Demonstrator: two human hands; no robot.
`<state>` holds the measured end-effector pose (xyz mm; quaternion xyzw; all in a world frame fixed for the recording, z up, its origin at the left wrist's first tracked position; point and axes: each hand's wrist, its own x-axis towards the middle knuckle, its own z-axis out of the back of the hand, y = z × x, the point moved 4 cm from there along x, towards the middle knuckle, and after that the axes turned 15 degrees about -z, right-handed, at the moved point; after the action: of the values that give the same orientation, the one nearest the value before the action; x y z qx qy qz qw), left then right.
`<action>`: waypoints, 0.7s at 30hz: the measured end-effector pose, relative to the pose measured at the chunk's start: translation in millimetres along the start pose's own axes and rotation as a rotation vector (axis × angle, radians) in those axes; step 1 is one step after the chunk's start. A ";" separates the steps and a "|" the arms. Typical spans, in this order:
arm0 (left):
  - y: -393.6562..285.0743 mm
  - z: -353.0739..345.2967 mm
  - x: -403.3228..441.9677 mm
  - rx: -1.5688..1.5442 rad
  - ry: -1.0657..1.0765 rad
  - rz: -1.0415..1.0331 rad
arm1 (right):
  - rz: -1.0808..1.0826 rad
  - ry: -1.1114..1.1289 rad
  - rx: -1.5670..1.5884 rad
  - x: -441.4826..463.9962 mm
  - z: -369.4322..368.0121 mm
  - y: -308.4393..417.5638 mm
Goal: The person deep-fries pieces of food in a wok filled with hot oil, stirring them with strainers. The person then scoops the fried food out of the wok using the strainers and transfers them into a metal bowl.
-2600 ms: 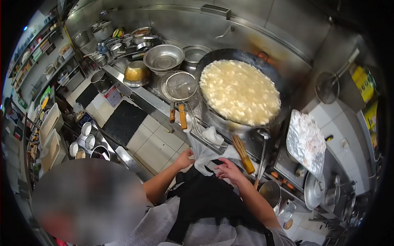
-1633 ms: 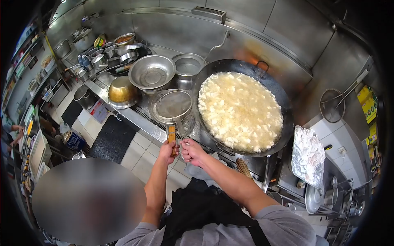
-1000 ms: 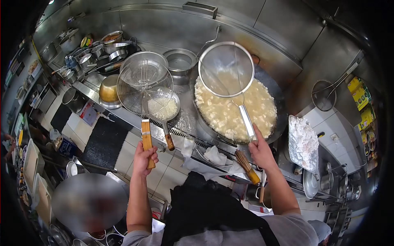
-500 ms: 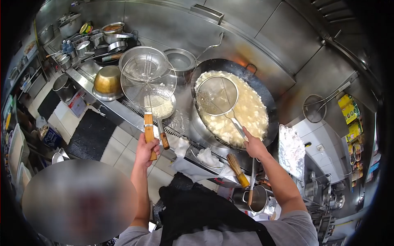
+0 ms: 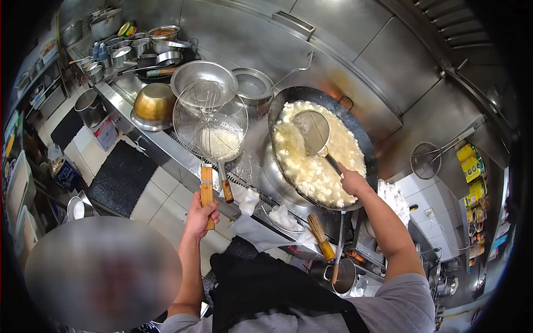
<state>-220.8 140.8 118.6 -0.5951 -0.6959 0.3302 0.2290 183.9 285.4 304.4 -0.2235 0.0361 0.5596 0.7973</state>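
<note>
My left hand (image 5: 201, 216) is closed around the wooden handle of a wire spider skimmer (image 5: 206, 166). The skimmer's net hangs over a long-handled scoop (image 5: 226, 191) of pale crumbs and partly covers a steel colander (image 5: 194, 75). In my right hand (image 5: 355, 183) is the handle of a round fine-mesh strainer (image 5: 313, 130). That strainer is over a large dark wok (image 5: 363, 139) full of pale chunks (image 5: 316, 180) in bubbling, cloudy liquid. Foam shows at the strainer's left edge; whether the mesh dips into the liquid, I cannot tell.
A bamboo brush (image 5: 321, 237) and crumpled white cloths (image 5: 284, 217) lie along the stove's front edge. Left of the skimmer sits an upturned brass-coloured pot (image 5: 154, 102). Behind the colander stands a round steel pot (image 5: 252, 83). A blurred shape covers the lower left.
My right hand has moved right and up, carrying the fine-mesh strainer farther right over the wok; it looks lower. The skimmer stays in my left hand. The whole view has shifted slightly.
</note>
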 end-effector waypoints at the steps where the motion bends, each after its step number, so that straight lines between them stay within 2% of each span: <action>1: -1.4 2.4 -2.6 0.019 -0.001 -0.001 | -0.015 0.027 0.055 -3.8 2.3 2.3; 3: -4.1 8.7 -7.8 0.017 -0.005 0.009 | -0.030 0.060 0.106 -0.8 -3.2 2.1; 5: -6.5 11.9 -10.9 0.013 0.002 0.014 | 0.095 0.045 0.258 11.8 -12.8 -3.8; 11: -20.9 7.5 -8.6 0.060 0.025 -0.003 | -0.029 0.433 0.907 4.9 -39.7 0.7; 21: -32.2 -42.2 10.5 0.075 0.095 -0.017 | 0.062 0.578 1.295 6.9 -63.8 33.0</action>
<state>-214.6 156.6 169.9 -0.5953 -0.6763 0.3255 0.2868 168.7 275.2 234.6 0.1569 0.5780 0.3664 0.7121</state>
